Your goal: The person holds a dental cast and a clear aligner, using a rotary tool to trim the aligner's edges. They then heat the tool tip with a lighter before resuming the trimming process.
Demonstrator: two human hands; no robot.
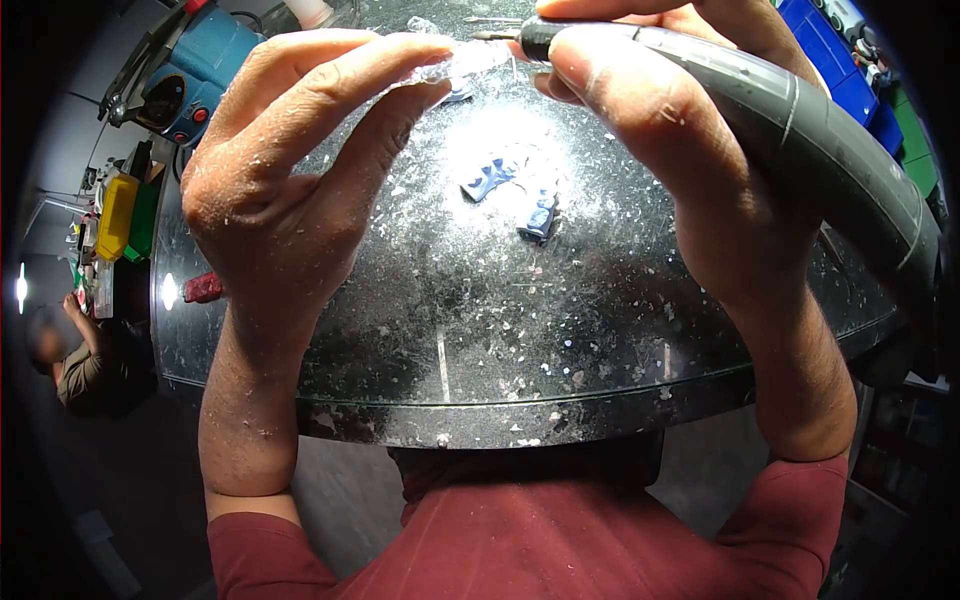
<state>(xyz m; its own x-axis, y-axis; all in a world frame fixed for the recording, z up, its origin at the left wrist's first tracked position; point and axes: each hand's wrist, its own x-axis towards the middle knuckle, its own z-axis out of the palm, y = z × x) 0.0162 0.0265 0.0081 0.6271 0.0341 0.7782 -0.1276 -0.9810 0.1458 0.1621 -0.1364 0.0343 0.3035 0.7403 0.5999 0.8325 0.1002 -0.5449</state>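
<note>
My left hand (pixel 290 150) pinches a small clear piece (pixel 465 65) between thumb and fingers at the top centre. Opposite it, my right hand (pixel 670 110) is wrapped round a dark rotary handpiece (pixel 540 38) with a thick grey hose (pixel 800 110). The thin metal bit (pixel 492 35) points left, close to the clear piece; whether they touch cannot be made out. Below and between my hands, a blue toothed piece (pixel 488 180) and a second blue piece (pixel 538 218) lie on the dark table under a bright light. White dust covers both hands.
The dark table (pixel 480 340) is strewn with white dust and chips. A red object (pixel 203 288) lies by my left wrist. A blue machine (pixel 205 65) stands back left, near yellow (pixel 118 218) and green bins. Blue bins (pixel 825 50) stand back right. Another person (pixel 85 365) is far left.
</note>
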